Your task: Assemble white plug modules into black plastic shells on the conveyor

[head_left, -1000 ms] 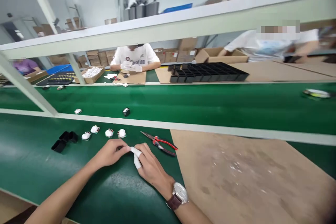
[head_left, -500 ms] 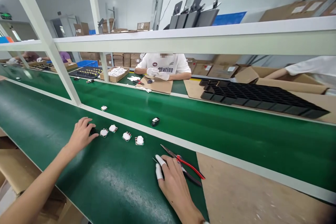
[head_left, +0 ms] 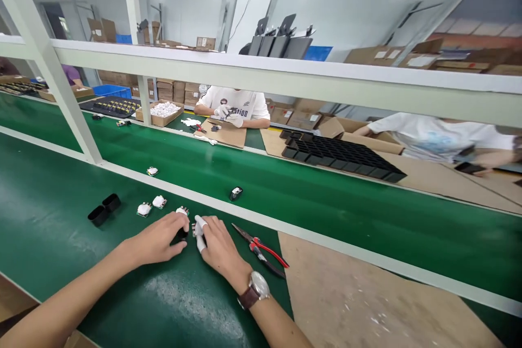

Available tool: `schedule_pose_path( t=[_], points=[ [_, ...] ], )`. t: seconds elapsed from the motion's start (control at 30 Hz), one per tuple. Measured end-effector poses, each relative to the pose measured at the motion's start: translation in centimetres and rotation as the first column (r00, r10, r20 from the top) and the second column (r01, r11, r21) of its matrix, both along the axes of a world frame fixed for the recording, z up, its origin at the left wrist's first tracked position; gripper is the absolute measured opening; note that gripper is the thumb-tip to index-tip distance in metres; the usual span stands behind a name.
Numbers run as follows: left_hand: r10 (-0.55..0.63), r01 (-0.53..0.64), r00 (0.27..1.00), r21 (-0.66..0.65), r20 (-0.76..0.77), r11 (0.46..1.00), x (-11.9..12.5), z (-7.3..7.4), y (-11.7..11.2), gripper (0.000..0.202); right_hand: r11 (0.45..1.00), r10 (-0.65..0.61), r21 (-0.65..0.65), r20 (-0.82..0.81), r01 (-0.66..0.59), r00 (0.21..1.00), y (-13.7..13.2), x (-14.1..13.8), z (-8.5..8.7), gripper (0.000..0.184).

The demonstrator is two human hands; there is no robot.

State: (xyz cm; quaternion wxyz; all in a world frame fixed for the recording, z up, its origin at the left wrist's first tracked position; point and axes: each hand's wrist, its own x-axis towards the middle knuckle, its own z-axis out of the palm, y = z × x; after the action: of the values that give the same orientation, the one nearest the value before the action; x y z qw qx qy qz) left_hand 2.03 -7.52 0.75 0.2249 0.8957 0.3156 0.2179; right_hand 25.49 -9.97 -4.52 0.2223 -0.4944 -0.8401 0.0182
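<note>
My left hand (head_left: 161,240) is closed around a small black housing (head_left: 181,235), mostly hidden by the fingers. Just to its right, my right hand (head_left: 220,246), with white covers on two fingers, pinches a small circuit board with a white top (head_left: 198,227) close to the table. Another white-topped board (head_left: 182,211) lies behind my left fingertips. Further left are two more boards, one nearer (head_left: 144,209) and one beside it (head_left: 159,202). Two black housings (head_left: 98,216) stand together at the left. Red-and-black pliers (head_left: 261,250) lie right of my right hand.
A pale rail (head_left: 244,215) separates my green bench from the green belt, which carries a black housing (head_left: 235,193) and a board (head_left: 152,171). Brown cardboard (head_left: 346,293) covers the bench at right. Opposite, two people work near a black divided tray (head_left: 346,157). A post (head_left: 61,76) rises at left.
My left hand has moved right from the black housings, bringing one with it. My right hand has moved left from beside the pliers to the rightmost board. The view has turned right.
</note>
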Motion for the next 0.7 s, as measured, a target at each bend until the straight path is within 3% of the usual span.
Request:
schedule_pose_path(
  t=[0.13,0.2,0.3,0.37,0.47,0.7],
  points=[
    [-0.075,0.07,0.996,-0.129,-0.038,0.989,0.7,-2.5,0.3,0.06,1.0,-0.009,-0.016,-0.099,0.008,0.995,-4.4,0.6,-0.8,0.044],
    [-0.097,0.095,0.995,-0.189,-0.002,0.977,0.8,-3.8,0.2,0.065,0.999,-0.035,-0.026,-0.08,0.033,0.996,-6.0,1.0,-1.5,0.044],
    [-0.112,0.123,0.992,-0.229,0.059,0.966,1.3,-5.1,0.0,0.065,0.997,-0.052,-0.045,0.081,0.055,0.995,-6.9,1.2,-2.8,0.054],
    [-0.114,0.131,0.99,-0.236,0.082,0.963,1.7,-5.5,-0.1,0.067,0.996,-0.061,-0.053,0.167,0.07,0.984,-6.9,1.0,-3.5,0.055],
    [-0.105,0.126,0.99,-0.242,0.095,0.962,1.8,-6.0,-0.3,0.068,0.997,-0.064,-0.03,0.211,0.072,0.975,-6.9,0.6,-4.1,0.044],
    [-0.067,0.091,0.993,-0.251,0.102,0.964,1.1,-6.4,-0.8,0.074,0.997,-0.078,0.009,0.152,0.078,0.985,-6.8,0.7,-3.3,0.052]
  ],
)
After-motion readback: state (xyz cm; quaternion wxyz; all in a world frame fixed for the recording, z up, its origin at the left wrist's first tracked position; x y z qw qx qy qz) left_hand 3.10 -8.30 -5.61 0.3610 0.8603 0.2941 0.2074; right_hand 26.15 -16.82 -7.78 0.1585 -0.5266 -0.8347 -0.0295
